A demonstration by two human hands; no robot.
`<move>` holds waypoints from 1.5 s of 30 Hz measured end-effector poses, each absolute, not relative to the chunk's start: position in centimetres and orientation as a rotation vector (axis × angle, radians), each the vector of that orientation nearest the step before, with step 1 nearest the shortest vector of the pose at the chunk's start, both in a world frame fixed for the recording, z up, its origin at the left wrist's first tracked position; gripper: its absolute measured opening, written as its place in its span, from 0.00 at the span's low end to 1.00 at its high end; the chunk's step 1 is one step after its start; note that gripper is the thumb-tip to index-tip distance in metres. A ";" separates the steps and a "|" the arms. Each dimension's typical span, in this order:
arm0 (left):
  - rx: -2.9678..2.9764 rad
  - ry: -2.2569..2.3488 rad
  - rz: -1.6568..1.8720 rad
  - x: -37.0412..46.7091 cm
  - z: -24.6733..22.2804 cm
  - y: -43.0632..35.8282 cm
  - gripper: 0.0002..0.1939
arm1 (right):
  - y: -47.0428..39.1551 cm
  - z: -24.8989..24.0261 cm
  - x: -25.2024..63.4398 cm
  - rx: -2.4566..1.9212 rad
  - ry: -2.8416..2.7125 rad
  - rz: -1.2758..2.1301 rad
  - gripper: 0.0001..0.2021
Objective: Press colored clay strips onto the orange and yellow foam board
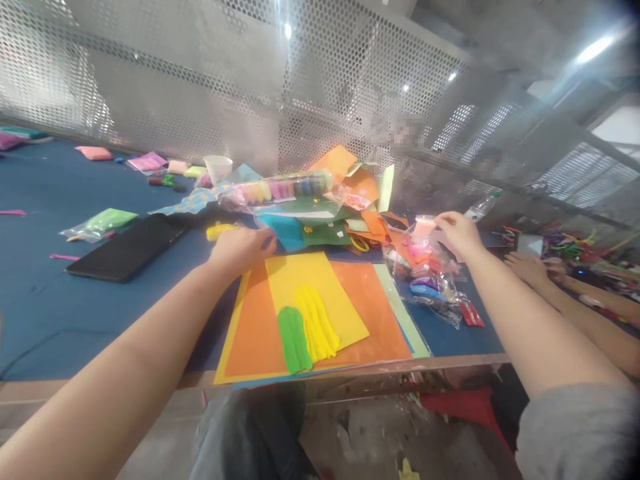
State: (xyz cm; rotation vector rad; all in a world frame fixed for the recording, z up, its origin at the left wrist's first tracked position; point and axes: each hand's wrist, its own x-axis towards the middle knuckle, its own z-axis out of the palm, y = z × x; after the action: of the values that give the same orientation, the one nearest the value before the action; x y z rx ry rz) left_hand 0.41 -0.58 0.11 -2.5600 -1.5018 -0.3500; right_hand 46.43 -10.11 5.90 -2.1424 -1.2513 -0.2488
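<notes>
My right hand (pixel 459 233) pinches the edge of a pale pink clay packet (pixel 425 227), above a clear plastic bag (pixel 425 273) full of coloured clay packets. On the left, my left hand (pixel 243 247) has curled fingers beside a blue sheet (pixel 280 230); whatever is in them, if anything, is hidden. A yellow lump (pixel 220 231) lies just behind that hand. Between my forearms a yellow sheet (pixel 345 307) rests on a larger orange sheet (pixel 255 327). Ridged strips of yellow clay (pixel 317 323) and green clay (pixel 295 340) lie side by side on it.
A black tablet-like slab (pixel 130 250) and a green clay packet (pixel 111 219) lie to the left. Behind the sheets are a tube of coloured clay (pixel 285 188), paper scraps (pixel 360 180) and a white cup (pixel 218 170). Another person's hands (pixel 530 267) are at right.
</notes>
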 end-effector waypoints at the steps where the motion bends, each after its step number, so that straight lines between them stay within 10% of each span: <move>1: -2.573 -1.502 -0.346 0.5 0.2 -0.6 0.21 | -10.4 6.2 46.0 -2.069 -1.255 -0.249 0.10; 45: -2.894 -1.483 -0.241 0.1 -0.6 -0.1 0.20 | -9.4 -5.0 30.6 -1.481 -1.865 0.192 0.05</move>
State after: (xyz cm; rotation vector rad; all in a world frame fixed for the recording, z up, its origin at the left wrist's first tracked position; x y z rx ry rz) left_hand 0.13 -0.10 -0.60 -2.8943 -1.4827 -0.2413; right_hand 30.59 -9.41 -5.04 -1.4809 -1.8654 0.1919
